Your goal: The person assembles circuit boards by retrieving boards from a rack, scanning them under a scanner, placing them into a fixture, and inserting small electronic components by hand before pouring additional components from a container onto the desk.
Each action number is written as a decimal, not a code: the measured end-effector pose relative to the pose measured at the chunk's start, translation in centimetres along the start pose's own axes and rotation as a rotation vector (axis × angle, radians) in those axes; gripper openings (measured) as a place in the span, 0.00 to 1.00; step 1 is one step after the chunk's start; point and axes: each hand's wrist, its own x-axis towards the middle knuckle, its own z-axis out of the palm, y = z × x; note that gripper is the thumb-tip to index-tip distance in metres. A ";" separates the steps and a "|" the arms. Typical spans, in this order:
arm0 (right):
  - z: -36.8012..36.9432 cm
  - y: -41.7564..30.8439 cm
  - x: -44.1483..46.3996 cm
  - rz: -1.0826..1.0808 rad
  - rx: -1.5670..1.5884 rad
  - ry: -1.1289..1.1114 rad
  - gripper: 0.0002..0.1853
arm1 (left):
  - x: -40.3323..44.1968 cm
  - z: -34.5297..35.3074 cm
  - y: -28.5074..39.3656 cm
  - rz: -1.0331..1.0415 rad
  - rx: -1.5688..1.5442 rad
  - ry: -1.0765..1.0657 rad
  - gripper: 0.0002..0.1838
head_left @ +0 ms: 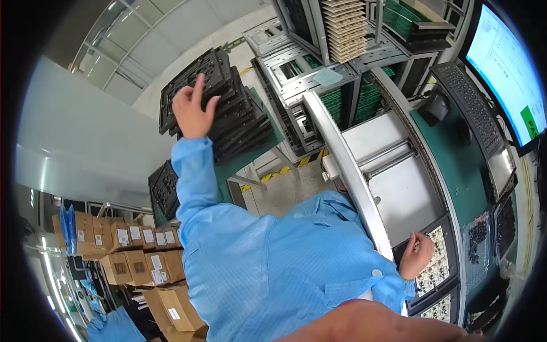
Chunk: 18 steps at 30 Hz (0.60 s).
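My left hand (194, 111) is over a stack of black slotted trays (236, 122). Its index finger stretches out, the thumb stands apart and the other fingers bend; nothing shows in its grasp. Whether the fingertips touch the top tray (196, 74), I cannot tell. On the right, my right hand (416, 256) has its fingers curled in, and no object shows in them. It is beside a pale circuit board panel (435, 265) lying in a black carrier (450, 245) on the conveyor. A second pale panel (439, 310) sits in another carrier nearer my body.
A metal conveyor rail (347, 165) runs in front of me. Beyond it stands a metal rack (290, 80) with green boards (367, 102) and stacked pale panels (346, 28). A keyboard (467, 102) and monitor (507, 68) are at right, cardboard boxes (134, 236) at left.
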 end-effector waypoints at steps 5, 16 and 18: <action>0.1 -2.4 1.3 -0.090 0.041 0.014 0.05 | -0.8 0.3 -1.9 0.001 -0.035 -0.257 0.34; -0.5 -9.0 3.0 -0.099 0.200 0.079 0.26 | 0.3 1.7 29.7 0.872 -1.102 -0.247 0.32; -0.8 -9.0 3.2 -0.155 0.133 0.048 0.26 | -1.1 1.1 35.3 0.864 -1.263 -0.090 0.29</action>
